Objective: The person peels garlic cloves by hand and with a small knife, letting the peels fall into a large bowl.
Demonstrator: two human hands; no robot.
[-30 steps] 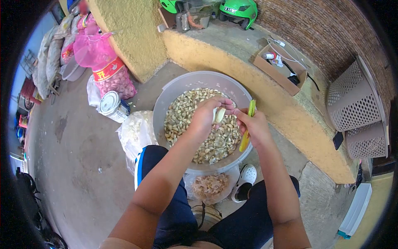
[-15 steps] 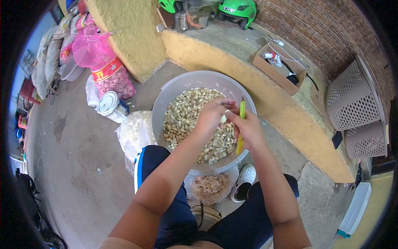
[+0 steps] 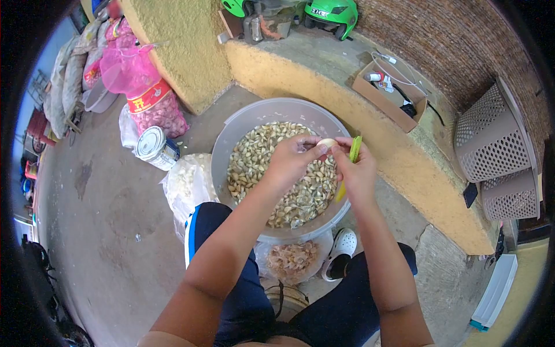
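Over a large grey plastic tub (image 3: 219,151), my two hands meet around a pale garlic clove (image 3: 327,143). My left hand (image 3: 292,159) pinches the clove between thumb and fingers. From the other side, the fingertips of my right hand (image 3: 358,173) touch it. A yellow-green utility knife (image 3: 355,149) is tucked in my right hand, its upper end rising past the fingers; the blade cannot be made out. Many loose garlic cloves (image 3: 248,179) fill the bottom of the tub below. Between my legs, papery garlic skins (image 3: 292,260) lie in a clear bag.
Left of the tub are a plastic bag of white pieces (image 3: 191,182), a metal can (image 3: 156,147) and a pink mesh sack of garlic (image 3: 162,115). A yellow ledge (image 3: 324,87) curves behind, bearing a cardboard box (image 3: 384,104) and a green helmet (image 3: 332,17). Perforated baskets (image 3: 491,139) stand right.
Both hands have shifted slightly, the right one up and to the right. The clove now shows more plainly between the fingertips, and the knife has tilted and moved right.
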